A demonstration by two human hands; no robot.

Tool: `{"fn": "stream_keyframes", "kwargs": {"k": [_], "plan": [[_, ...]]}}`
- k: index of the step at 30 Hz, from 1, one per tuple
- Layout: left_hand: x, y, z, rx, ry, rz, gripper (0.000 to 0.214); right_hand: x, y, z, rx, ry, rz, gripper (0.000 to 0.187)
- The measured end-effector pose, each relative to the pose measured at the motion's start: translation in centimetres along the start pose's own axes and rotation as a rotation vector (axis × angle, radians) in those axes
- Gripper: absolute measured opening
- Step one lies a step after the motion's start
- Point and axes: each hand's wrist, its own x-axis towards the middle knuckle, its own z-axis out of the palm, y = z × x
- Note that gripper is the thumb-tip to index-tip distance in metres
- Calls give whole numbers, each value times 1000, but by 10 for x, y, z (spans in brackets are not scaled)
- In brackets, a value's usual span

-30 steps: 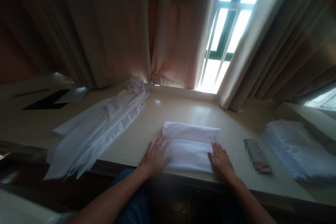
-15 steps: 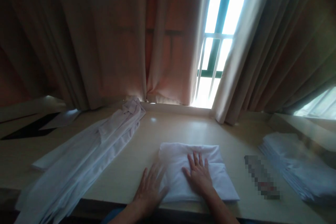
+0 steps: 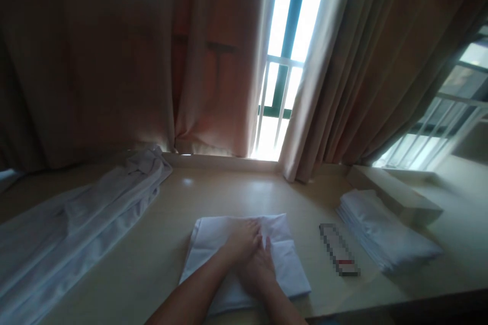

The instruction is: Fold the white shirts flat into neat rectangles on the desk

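Observation:
A folded white garment (image 3: 287, 259) lies flat on the table in front of me. My left hand (image 3: 244, 236) reaches across its middle, fingers pointing away from me, and overlaps my right hand (image 3: 258, 266). Both lie flat on the cloth, pressed down without gripping it. The overlap hides part of the right fingers, and the left fingers are slightly blurred. To the left, a long pile of white garments (image 3: 91, 228) stretches across the table, with collar-like folds at its far end.
A neat stack of folded white cloth (image 3: 385, 233) sits at the right. Between it and the garment lies a pixelated flat object (image 3: 339, 251). A low box-like ledge (image 3: 396, 190) stands behind the stack. Curtains (image 3: 324, 86) hang behind the table (image 3: 224, 188), beside a bright window.
My left hand has moved from the garment's left edge onto its middle, over my right hand. The view has turned right, so everything appears shifted left.

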Motion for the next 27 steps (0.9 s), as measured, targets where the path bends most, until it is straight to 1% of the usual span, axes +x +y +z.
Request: {"fn": "stream_keyframes", "kwargs": {"k": [3,5,7,9,14,16,19,23,27], "plan": [[-21,-27,4,33,-1,-43,46,1,-1,-3,7,-8,62,63],[-38,-46,1,58,-29,-111,48,2,-1,-3,22,0,113,67],[-52,-61,-2,82,-53,-201,51,2,-1,-2,33,-8,135,71],[-60,-71,-3,107,-48,-307,53,3,0,0,37,-30,135,71],[-77,-86,-1,178,45,-658,66,6,2,9,39,-17,136,73],[-86,-92,1,204,70,-738,70,7,3,15,29,-12,141,74],[-96,-98,3,227,91,-768,76,8,6,22,25,-23,135,74],[-98,-97,2,220,90,-768,79,16,3,22,21,-57,114,78],[-97,-95,1,206,85,-763,81,44,-17,21,25,25,-25,76]]}}
